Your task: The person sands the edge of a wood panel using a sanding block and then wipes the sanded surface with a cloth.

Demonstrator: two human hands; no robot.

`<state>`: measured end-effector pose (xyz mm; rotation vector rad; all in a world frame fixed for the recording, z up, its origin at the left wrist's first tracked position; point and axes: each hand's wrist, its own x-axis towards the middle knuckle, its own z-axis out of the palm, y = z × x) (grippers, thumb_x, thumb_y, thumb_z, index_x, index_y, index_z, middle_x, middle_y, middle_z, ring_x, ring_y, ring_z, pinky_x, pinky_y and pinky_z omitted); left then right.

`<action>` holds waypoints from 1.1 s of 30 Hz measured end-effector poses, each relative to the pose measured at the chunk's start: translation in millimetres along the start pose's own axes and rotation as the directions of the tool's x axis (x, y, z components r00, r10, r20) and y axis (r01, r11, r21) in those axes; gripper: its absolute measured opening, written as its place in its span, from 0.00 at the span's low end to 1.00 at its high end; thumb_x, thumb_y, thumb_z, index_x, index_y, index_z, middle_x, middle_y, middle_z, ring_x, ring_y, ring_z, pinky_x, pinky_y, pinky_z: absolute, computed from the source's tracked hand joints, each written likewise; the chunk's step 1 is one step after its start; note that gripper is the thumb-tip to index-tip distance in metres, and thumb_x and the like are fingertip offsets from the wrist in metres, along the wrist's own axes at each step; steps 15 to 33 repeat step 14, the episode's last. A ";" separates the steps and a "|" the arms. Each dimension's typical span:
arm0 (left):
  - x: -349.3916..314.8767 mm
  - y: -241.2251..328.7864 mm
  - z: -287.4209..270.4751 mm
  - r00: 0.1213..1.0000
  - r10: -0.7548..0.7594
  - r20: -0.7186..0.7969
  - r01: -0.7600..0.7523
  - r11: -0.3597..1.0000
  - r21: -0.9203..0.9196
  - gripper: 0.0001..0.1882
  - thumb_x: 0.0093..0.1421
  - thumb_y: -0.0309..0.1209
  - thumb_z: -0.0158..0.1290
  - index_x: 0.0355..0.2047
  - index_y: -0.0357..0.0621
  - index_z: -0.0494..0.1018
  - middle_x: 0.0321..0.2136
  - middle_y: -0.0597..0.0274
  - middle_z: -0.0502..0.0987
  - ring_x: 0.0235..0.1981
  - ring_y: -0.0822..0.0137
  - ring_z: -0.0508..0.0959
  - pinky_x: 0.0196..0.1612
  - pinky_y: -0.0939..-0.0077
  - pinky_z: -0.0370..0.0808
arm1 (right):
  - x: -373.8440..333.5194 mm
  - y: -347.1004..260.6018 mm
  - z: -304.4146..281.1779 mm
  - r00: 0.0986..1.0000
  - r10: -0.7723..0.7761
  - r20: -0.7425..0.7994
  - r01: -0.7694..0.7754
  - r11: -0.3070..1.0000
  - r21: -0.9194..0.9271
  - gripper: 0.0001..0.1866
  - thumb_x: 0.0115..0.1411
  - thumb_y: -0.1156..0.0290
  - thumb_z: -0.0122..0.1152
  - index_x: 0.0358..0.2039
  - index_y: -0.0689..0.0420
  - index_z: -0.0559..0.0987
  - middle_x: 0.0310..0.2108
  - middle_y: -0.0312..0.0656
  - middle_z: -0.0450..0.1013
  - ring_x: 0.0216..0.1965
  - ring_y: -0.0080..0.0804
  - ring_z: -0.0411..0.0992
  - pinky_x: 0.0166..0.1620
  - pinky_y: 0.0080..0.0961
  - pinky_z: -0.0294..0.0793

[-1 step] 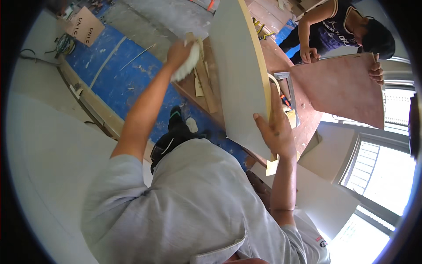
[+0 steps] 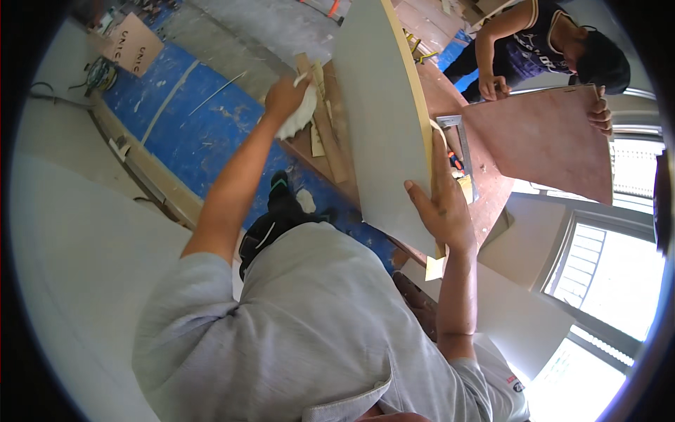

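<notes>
My left hand (image 2: 285,98) is closed around a bunched white cloth (image 2: 301,116), held off to the left of a light grey panel (image 2: 380,133) that stands on edge. The panel's long edge (image 2: 415,77) has a pale yellow strip. My right hand (image 2: 446,204) grips that edge near its close end, thumb on the grey face and fingers along the other side. A curl of pale strip (image 2: 437,126) shows at the right fingertips. Behind the panel, a metal square (image 2: 460,133) and a tool with a red and black handle (image 2: 455,160) lie on the brown work surface (image 2: 492,172).
Thin wood strips (image 2: 325,123) lie left of the panel, above a blue floor covering (image 2: 190,116). At the far right, another person (image 2: 520,49) holds a reddish-brown board (image 2: 555,141). A tub (image 2: 103,73) and cardboard (image 2: 133,46) stand at the far left. Windows (image 2: 598,267) are at right.
My left hand has shifted slightly with the cloth, which looks less blurred now. My right hand and the panel stay nearly in place.
</notes>
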<state>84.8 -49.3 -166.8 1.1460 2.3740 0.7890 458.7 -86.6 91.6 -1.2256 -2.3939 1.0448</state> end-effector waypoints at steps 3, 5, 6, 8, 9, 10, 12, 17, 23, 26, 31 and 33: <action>-17.6 -29.1 28.8 0.968 -0.249 0.026 0.248 0.969 0.010 0.40 0.67 0.60 0.53 0.62 0.34 0.65 0.47 0.26 0.78 0.52 0.31 0.79 0.53 0.41 0.75 | 30.3 0.3 -3.4 0.995 -0.097 0.023 0.100 0.980 -0.170 0.48 0.63 0.73 0.63 0.79 0.54 0.48 0.67 0.66 0.65 0.66 0.62 0.67 0.66 0.46 0.68; -12.5 -35.2 48.7 0.991 -0.105 -0.083 0.108 0.994 0.031 0.41 0.67 0.58 0.55 0.65 0.35 0.62 0.50 0.29 0.75 0.54 0.31 0.76 0.53 0.39 0.73 | 51.2 4.9 -10.0 0.987 -0.161 0.018 0.161 0.959 -0.232 0.47 0.63 0.74 0.62 0.79 0.55 0.50 0.70 0.68 0.61 0.70 0.63 0.62 0.69 0.46 0.65; -15.8 -36.9 57.7 0.989 -0.047 -0.139 0.055 0.997 0.051 0.42 0.67 0.58 0.56 0.67 0.36 0.60 0.52 0.31 0.74 0.54 0.30 0.75 0.54 0.38 0.73 | 62.0 3.5 -11.4 0.988 -0.152 0.022 0.153 0.966 -0.210 0.46 0.64 0.75 0.61 0.78 0.55 0.51 0.69 0.69 0.61 0.70 0.65 0.62 0.69 0.47 0.65; -23.3 -16.5 53.4 0.999 0.021 -0.035 -0.017 0.993 0.113 0.45 0.65 0.55 0.59 0.70 0.37 0.58 0.56 0.34 0.69 0.57 0.32 0.72 0.54 0.37 0.71 | 80.8 4.3 -7.3 0.980 -0.188 -0.066 0.163 0.946 -0.279 0.41 0.64 0.77 0.59 0.76 0.57 0.57 0.64 0.70 0.66 0.64 0.66 0.67 0.64 0.48 0.69; -27.6 -9.7 48.2 0.999 0.047 0.008 -0.048 0.988 0.145 0.46 0.64 0.54 0.61 0.71 0.37 0.57 0.59 0.35 0.66 0.59 0.32 0.70 0.55 0.37 0.70 | 89.2 4.1 -7.5 0.986 -0.151 -0.071 0.122 0.943 -0.309 0.39 0.65 0.76 0.59 0.76 0.57 0.59 0.62 0.69 0.68 0.62 0.65 0.69 0.62 0.47 0.70; -31.7 -8.8 54.7 0.999 0.052 0.004 -0.052 0.989 0.139 0.51 0.61 0.54 0.63 0.74 0.41 0.53 0.58 0.36 0.66 0.61 0.35 0.68 0.58 0.34 0.64 | 98.2 2.1 -8.5 0.990 -0.119 -0.074 0.088 0.938 -0.337 0.38 0.65 0.76 0.59 0.75 0.57 0.61 0.59 0.68 0.70 0.60 0.63 0.71 0.60 0.46 0.72; -32.7 -7.5 59.8 0.999 0.040 0.024 -0.044 0.984 0.175 0.55 0.59 0.57 0.63 0.76 0.41 0.49 0.60 0.34 0.65 0.62 0.35 0.68 0.60 0.32 0.61 | 115.0 -5.9 -8.4 0.994 -0.035 -0.104 -0.001 0.947 -0.321 0.35 0.67 0.74 0.60 0.74 0.57 0.63 0.55 0.66 0.72 0.55 0.60 0.74 0.56 0.45 0.73; -26.9 -4.1 60.0 0.999 0.030 0.039 -0.037 0.983 0.182 0.57 0.59 0.58 0.64 0.77 0.42 0.47 0.61 0.34 0.65 0.63 0.34 0.67 0.61 0.31 0.60 | 130.3 -14.8 -6.1 0.986 0.074 -0.148 -0.107 0.968 -0.229 0.33 0.68 0.72 0.60 0.73 0.56 0.65 0.52 0.64 0.74 0.52 0.57 0.76 0.52 0.44 0.74; -26.9 -4.1 60.0 0.999 0.030 0.039 -0.037 0.983 0.182 0.57 0.59 0.58 0.64 0.77 0.42 0.47 0.61 0.34 0.65 0.63 0.34 0.67 0.61 0.31 0.60 | 130.3 -14.8 -6.1 0.986 0.074 -0.148 -0.107 0.968 -0.229 0.33 0.68 0.72 0.60 0.73 0.56 0.65 0.52 0.64 0.74 0.52 0.57 0.76 0.52 0.44 0.74; -26.9 -4.1 60.0 0.999 0.030 0.039 -0.037 0.983 0.182 0.57 0.59 0.58 0.64 0.77 0.42 0.47 0.61 0.34 0.65 0.63 0.34 0.67 0.61 0.31 0.60 | 130.3 -14.8 -6.1 0.986 0.074 -0.148 -0.107 0.968 -0.229 0.33 0.68 0.72 0.60 0.73 0.56 0.65 0.52 0.64 0.74 0.52 0.57 0.76 0.52 0.44 0.74; -26.9 -4.1 60.0 0.999 0.030 0.039 -0.037 0.983 0.182 0.57 0.59 0.58 0.64 0.77 0.42 0.47 0.61 0.34 0.65 0.63 0.34 0.67 0.61 0.31 0.60 | 130.3 -14.8 -6.1 0.986 0.074 -0.148 -0.107 0.968 -0.229 0.33 0.68 0.72 0.60 0.73 0.56 0.65 0.52 0.64 0.74 0.52 0.57 0.76 0.52 0.44 0.74; -26.9 -4.1 60.0 0.999 0.030 0.039 -0.037 0.983 0.182 0.57 0.59 0.58 0.64 0.77 0.42 0.47 0.61 0.34 0.65 0.63 0.34 0.67 0.61 0.31 0.60 | 130.3 -14.8 -6.1 0.986 0.074 -0.148 -0.107 0.968 -0.229 0.33 0.68 0.72 0.60 0.73 0.56 0.65 0.52 0.64 0.74 0.52 0.57 0.76 0.52 0.44 0.74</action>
